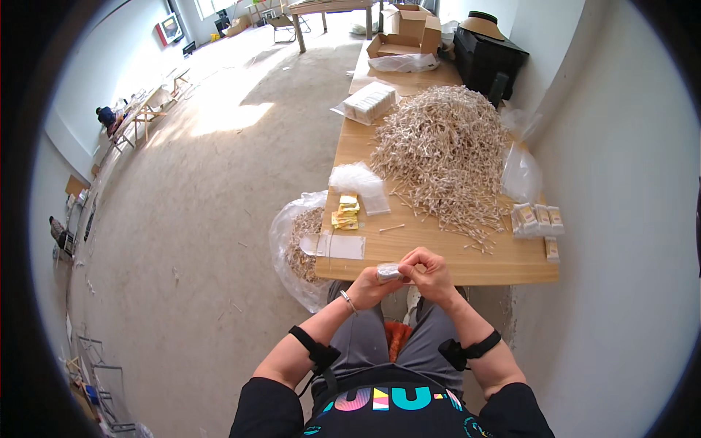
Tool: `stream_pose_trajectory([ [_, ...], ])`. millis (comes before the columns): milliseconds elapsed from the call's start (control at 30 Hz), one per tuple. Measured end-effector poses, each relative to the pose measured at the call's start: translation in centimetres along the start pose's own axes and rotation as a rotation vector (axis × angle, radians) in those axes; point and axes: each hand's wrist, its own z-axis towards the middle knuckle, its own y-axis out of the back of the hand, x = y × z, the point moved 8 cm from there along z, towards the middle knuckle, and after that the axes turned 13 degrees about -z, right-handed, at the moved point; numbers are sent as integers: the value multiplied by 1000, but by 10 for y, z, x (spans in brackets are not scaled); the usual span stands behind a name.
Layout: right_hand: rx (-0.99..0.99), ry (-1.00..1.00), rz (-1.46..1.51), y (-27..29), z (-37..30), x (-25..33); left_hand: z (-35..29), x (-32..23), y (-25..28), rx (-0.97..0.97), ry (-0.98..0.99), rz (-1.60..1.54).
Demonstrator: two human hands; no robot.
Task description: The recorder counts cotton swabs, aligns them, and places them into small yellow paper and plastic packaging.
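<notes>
Just off the table's front edge, my left hand (369, 289) is closed round a small packet in clear plastic (388, 271), whitish inside; its contents are too small to make out. My right hand (432, 279) pinches the packet's right end between thumb and fingers. Beyond the hands, a single cotton swab (392, 228) lies apart on the wood. A large heap of cotton swabs (447, 150) covers much of the table. To the left are clear plastic bags (361, 184), yellow paper slips (346, 214) and a white card (343, 247) by the edge.
Finished-looking small packs (539, 220) sit at the table's (438, 271) right edge. Farther back are a wrapped white bundle (369, 102), a cardboard box (405, 40) and a black bin (485, 55). A plastic sack of swabs (301, 244) stands at the left. A wall borders the right.
</notes>
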Motion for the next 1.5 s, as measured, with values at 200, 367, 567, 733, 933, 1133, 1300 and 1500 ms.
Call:
stream_pose_trajectory([
  [200,-54,47,-114,1,10,9,9,36,22,-42,68,50],
  [367,-121,10,-130,4,12,-18,19,41,28,-239,64,-125],
  [567,-120,42,-313,-4,12,-56,20,72,50,-385,66,-116],
  [733,-109,-13,-289,-11,6,-75,16,88,51,-410,75,-19],
  [933,-29,-280,29,-17,14,-122,29,94,56,-369,132,-78],
  [1133,6,-237,61,-20,11,-113,21,84,50,-353,-37,48],
  [1300,-73,-171,80,-7,2,-112,19,44,36,-326,-277,552],
  [1500,-124,69,-279,4,0,-78,14,30,35,-374,-384,664],
])
